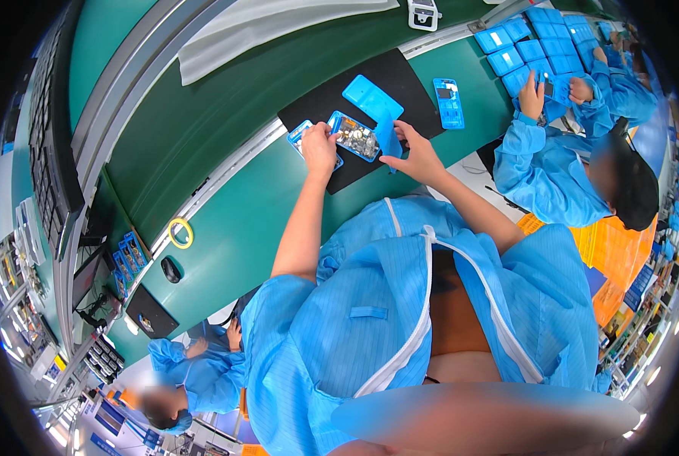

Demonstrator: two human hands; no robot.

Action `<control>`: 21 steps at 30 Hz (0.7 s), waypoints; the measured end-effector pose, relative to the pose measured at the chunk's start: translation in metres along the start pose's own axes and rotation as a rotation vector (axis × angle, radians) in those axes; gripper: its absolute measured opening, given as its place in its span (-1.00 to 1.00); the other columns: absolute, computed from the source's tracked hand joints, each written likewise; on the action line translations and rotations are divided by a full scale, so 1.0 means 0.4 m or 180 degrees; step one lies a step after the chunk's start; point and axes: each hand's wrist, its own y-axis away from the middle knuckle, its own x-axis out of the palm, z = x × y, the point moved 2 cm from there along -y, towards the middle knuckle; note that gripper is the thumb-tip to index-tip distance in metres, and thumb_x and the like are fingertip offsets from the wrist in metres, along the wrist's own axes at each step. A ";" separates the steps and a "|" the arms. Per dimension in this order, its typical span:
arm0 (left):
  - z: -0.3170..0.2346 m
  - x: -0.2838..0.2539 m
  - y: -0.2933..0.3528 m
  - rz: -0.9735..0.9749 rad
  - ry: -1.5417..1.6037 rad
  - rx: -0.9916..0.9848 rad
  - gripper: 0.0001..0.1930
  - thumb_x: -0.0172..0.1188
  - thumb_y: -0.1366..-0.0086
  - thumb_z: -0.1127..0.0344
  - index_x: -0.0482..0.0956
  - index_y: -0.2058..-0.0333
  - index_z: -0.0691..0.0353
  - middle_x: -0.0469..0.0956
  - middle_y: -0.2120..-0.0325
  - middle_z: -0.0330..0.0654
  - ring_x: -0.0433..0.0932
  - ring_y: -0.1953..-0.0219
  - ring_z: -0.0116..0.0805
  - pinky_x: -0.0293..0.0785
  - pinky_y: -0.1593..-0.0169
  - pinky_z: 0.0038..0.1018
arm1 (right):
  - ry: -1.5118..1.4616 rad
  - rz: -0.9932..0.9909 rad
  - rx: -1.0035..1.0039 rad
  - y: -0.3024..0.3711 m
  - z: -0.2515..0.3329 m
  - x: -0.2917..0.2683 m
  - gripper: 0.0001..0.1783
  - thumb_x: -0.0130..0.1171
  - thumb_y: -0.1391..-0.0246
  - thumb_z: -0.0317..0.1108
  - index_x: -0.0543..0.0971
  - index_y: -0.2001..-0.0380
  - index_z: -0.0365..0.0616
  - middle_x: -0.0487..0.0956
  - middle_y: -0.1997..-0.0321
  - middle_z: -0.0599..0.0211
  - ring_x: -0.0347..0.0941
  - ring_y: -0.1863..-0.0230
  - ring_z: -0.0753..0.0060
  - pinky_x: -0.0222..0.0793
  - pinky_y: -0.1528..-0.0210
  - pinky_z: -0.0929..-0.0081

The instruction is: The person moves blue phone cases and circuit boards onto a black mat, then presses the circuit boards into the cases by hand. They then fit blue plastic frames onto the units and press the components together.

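Note:
A blue tray (pixel 368 154) filled with small metallic parts lies on the black mat in front of me. My left hand (pixel 320 148) is at its left end, fingers pinched together; anything between the fingertips is hidden. Partly under that hand is another blue tray (pixel 296 137) with light-coloured pieces in it. On the right, my right hand (pixel 419 158) grips a thin blue panel (pixel 387 135) by its edge, thumb and fingers apart along it. The panel stands tilted beside the parts tray. Behind it lies a flat blue lid-like piece (pixel 370 96).
The black mat (pixel 423 72) covers part of the green table (pixel 233 228). Right of it lies a blue case (pixel 449 104). Many blue boxes (pixel 537 47) are stacked near a co-worker (pixel 552 167). A yellow tape ring (pixel 180 233) and black mouse (pixel 170 269) lie left; another person sits lower left.

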 end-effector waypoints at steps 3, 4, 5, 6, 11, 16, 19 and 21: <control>-0.002 -0.004 -0.008 0.0170 -0.0043 -0.0021 -0.82 0.40 0.03 0.42 0.56 0.45 0.29 0.54 0.49 -0.06 0.51 0.31 -0.05 0.40 0.13 -0.21 | -0.0029 0.0013 -0.0081 -0.001 0.007 0.002 -0.06 0.48 0.16 -0.11 0.26 -0.25 -0.20 0.51 -0.09 -0.03 0.45 -0.14 0.10 0.39 -0.12 0.26; -0.003 -0.004 -0.007 0.0173 -0.0044 -0.0019 -0.82 0.40 0.03 0.42 0.56 0.45 0.29 0.54 0.49 -0.06 0.51 0.31 -0.05 0.40 0.13 -0.21 | -0.0005 0.0009 -0.0130 -0.001 0.006 0.005 -0.06 0.48 0.15 -0.11 0.26 -0.25 -0.20 0.51 -0.09 -0.03 0.45 -0.14 0.09 0.40 -0.11 0.25; -0.009 -0.007 -0.006 -0.0073 -0.0199 0.0169 -0.84 0.37 0.01 0.43 0.58 0.44 0.29 0.54 0.47 -0.04 0.51 0.29 -0.04 0.41 0.11 -0.20 | 0.0019 0.0005 -0.0179 -0.002 0.007 0.007 -0.06 0.48 0.15 -0.11 0.26 -0.25 -0.20 0.51 -0.08 -0.03 0.45 -0.14 0.08 0.40 -0.10 0.25; -0.016 -0.009 -0.005 -0.0314 -0.0350 0.0363 -0.86 0.35 -0.01 0.43 0.59 0.42 0.29 0.55 0.44 -0.03 0.51 0.28 -0.03 0.41 0.10 -0.19 | 0.0017 -0.0003 -0.0169 -0.003 0.007 0.007 -0.06 0.48 0.15 -0.11 0.26 -0.25 -0.20 0.51 -0.08 -0.03 0.45 -0.14 0.08 0.40 -0.10 0.25; -0.020 -0.015 -0.009 -0.0061 -0.0291 0.0459 -0.83 0.30 -0.06 0.43 0.65 0.32 0.27 0.55 0.41 -0.04 0.50 0.25 -0.03 0.42 0.10 -0.20 | 0.0038 -0.0027 -0.0202 -0.003 0.008 0.002 -0.06 0.48 0.16 -0.10 0.27 -0.25 -0.19 0.51 -0.08 -0.03 0.46 -0.14 0.08 0.42 -0.09 0.23; -0.022 -0.016 0.002 -0.0024 -0.0444 0.0618 -0.79 0.27 -0.09 0.44 0.68 0.24 0.24 0.52 0.45 -0.06 0.48 0.27 -0.06 0.42 0.13 -0.21 | 0.0014 -0.0057 -0.0207 0.004 0.001 0.002 -0.05 0.48 0.16 -0.08 0.27 -0.25 -0.19 0.50 -0.09 -0.04 0.45 -0.14 0.07 0.42 -0.08 0.22; -0.021 -0.011 -0.003 -0.0085 -0.0599 0.0810 -0.80 0.26 -0.10 0.46 0.69 0.25 0.24 0.49 0.48 -0.08 0.46 0.30 -0.06 0.42 0.15 -0.21 | -0.0011 -0.0047 -0.0205 0.005 0.001 0.003 -0.05 0.48 0.16 -0.07 0.26 -0.25 -0.20 0.50 -0.09 -0.04 0.45 -0.13 0.06 0.42 -0.09 0.23; -0.011 -0.008 -0.006 0.0021 -0.0252 0.0756 -0.81 0.26 -0.10 0.46 0.68 0.26 0.26 0.52 0.45 -0.09 0.48 0.28 -0.07 0.43 0.14 -0.23 | -0.0025 -0.0056 -0.0200 0.006 0.002 0.004 -0.04 0.48 0.16 -0.06 0.26 -0.25 -0.20 0.50 -0.09 -0.04 0.45 -0.13 0.06 0.42 -0.09 0.23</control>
